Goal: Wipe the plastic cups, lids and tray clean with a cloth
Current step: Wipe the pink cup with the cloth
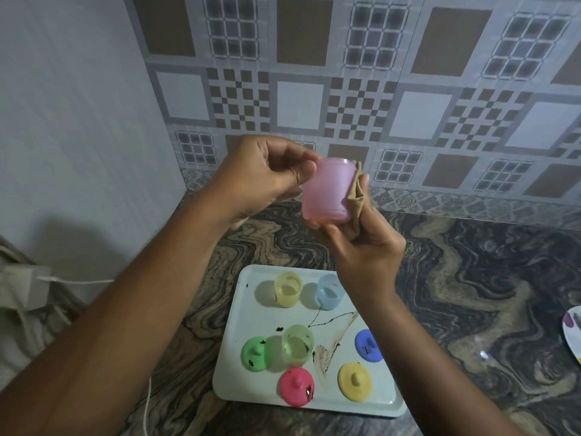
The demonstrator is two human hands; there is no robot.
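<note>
A pink cup (327, 190) is held in the air above the tabletop (471, 278), beyond the far edge of the tray (251, 388). It is held between both hands. The left hand (270, 177) is curled at the cup's upper left side, with the grip closed on the cup by thumb and fingertips. A brown cloth (356, 196) is pressed against the cup's right side by the right hand (361, 243). That grip is closed round the cloth, and the thumb is placed under the cup's lower edge.

The pale tray is set on the marbled tabletop, below the hands. A yellow cup (287, 289) and a blue cup (328, 291) are stood side by side along the tray's far edge, both upright and open. A green cup (297, 344) is stood nearer the tray's middle, just beside a green lid (256, 354) at the left edge. A pink lid (297, 387) and a yellow lid (355, 385) are laid along the near edge. A blue lid (367, 344) is partly hidden by the right forearm at the right edge. Dark spots are seen on the green and pink lids. A thin black line and a brown smear (327, 350) are spread across the tray's middle.

A plate (573, 332) is cut off by the picture's right edge.
</note>
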